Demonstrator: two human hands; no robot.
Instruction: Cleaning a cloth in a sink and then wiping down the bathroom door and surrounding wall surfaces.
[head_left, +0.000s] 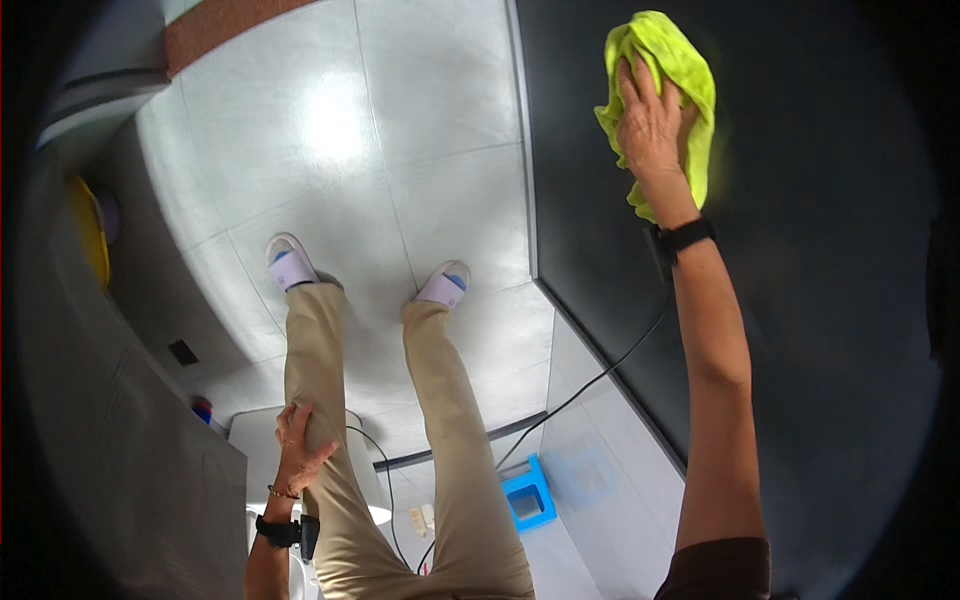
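My right hand lies on a crumpled yellow-green cloth, its fingers pressed into the folds. The cloth is against a large, smooth dark panel with a pale metal edge. Part of the cloth shows past both sides of the hand. My left hand rests on the leg of my beige trousers, thumb and fingers apart, with nothing in it. Each wrist wears a black strap with a small device.
Lilac slippers stand on grey floor tiles. A black cable hangs from near my right wrist across the panel's edge. Behind me are a blue plastic stool and a white rounded object. Something yellow sits far left.
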